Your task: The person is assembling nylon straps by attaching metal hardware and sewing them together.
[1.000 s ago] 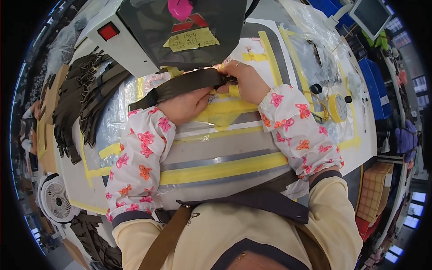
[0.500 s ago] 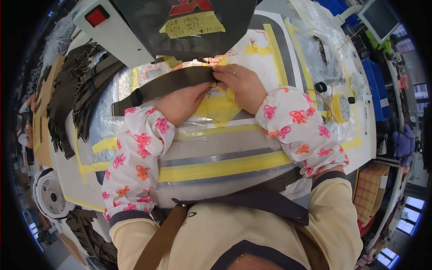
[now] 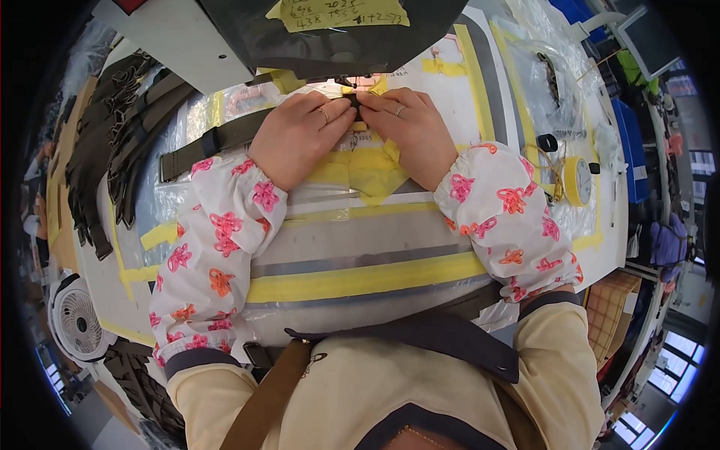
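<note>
A dark olive webbing strap (image 3: 238, 132) runs from the left under my left hand (image 3: 301, 139) to its end below the sewing machine's needle area. A small black loop (image 3: 211, 140) sits around it near its left end. My left hand has its fingers closed on the strap's right end. Opposite it, the fingertips of my right hand (image 3: 417, 129) pinch the same end. Between the fingertips a short dark piece of it shows. The grey sewing machine head (image 3: 322, 49) overhangs just beyond both hands, its lamp lighting the spot.
Several more dark straps (image 3: 139, 112) lie bundled at the left of the taped work table (image 3: 367, 232). To the right are a yellow tape roll (image 3: 577, 181), a black ring (image 3: 547, 142) and a blue bin (image 3: 630, 142). A white fan (image 3: 78, 321) stands at the lower left.
My left hand has moved up from below the strap to over it, its fingers now meeting the right hand's at the strap end. The view has shifted slightly.
</note>
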A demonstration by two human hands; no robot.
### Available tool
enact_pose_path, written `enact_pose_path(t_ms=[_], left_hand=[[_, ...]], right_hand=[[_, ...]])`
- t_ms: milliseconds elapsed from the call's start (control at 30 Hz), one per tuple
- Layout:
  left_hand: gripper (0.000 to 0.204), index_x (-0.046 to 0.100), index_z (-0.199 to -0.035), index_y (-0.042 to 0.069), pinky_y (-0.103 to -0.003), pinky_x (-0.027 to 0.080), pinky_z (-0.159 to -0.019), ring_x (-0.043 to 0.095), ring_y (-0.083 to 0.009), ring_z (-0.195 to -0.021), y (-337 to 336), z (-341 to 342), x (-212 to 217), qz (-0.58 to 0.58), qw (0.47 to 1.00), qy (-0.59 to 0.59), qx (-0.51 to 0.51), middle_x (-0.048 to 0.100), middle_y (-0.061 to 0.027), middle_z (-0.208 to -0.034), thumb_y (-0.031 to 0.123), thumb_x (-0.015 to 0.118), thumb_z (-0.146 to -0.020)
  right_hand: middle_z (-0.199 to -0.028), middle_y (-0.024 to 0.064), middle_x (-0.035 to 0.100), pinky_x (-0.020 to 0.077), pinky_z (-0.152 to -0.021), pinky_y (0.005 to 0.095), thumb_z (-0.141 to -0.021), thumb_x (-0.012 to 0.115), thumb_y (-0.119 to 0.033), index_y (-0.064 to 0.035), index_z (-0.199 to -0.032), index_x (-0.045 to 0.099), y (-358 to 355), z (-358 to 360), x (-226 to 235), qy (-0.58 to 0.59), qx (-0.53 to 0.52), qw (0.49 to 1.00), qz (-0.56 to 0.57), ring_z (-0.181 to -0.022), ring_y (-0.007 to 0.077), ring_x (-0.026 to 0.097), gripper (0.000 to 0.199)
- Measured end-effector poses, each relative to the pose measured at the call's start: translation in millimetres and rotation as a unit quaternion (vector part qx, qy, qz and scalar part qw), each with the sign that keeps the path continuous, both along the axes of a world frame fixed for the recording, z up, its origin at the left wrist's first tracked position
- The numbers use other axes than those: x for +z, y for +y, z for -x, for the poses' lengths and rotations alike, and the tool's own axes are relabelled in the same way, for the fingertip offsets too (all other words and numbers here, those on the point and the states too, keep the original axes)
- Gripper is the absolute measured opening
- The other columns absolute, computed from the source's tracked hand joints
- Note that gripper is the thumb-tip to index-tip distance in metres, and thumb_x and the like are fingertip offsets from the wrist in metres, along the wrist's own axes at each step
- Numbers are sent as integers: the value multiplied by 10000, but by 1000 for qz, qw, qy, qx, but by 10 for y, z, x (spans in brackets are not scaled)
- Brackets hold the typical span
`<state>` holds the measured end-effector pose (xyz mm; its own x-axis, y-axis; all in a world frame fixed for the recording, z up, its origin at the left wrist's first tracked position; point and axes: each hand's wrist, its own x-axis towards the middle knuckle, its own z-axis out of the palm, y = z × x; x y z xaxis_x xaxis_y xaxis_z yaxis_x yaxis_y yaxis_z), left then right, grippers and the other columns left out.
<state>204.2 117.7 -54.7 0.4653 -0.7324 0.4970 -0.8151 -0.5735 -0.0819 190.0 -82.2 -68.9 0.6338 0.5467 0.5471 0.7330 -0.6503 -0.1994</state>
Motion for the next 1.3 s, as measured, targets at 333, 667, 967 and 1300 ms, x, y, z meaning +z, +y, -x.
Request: enact_pose_path(t_ms=[333,667,967,1300], left_hand=[[269,647,-913,75,-294,485,-672,554,-200,-780,31,-31,-36,56,997,53,-22,621,-23,-963,61,627,-644],[336,571,-1012,19,-361,408,-868,482,-340,-997,-9,64,-9,126,979,157,43,486,-162,-1116,-9,594,-679],[345,523,-1100,48,-364,349,-889,462,-224,-1113,36,103,-42,17,987,153,49,492,-117,-1182,78,506,-756],[463,459,-1187,66,-368,306,-926,406,-178,-1196,97,124,-89,-26,980,186,71,449,-67,-1274,24,488,-727]], right_hand=[[-1051,38,589,385,-837,350,-688,559,-46,-50,-936,626,13,75,53,21,-39,999,15,-971,203,498,256],[-1024,26,623,367,-867,374,-682,566,-93,-62,-853,614,83,5,174,-36,-56,994,83,-916,172,517,181],[-1016,39,629,358,-866,387,-688,548,-100,-58,-868,618,50,40,127,-25,-50,996,69,-925,179,505,197],[-1043,6,619,287,-951,465,-724,552,-116,-94,-855,609,9,98,113,-8,-60,994,92,-948,161,502,145]])
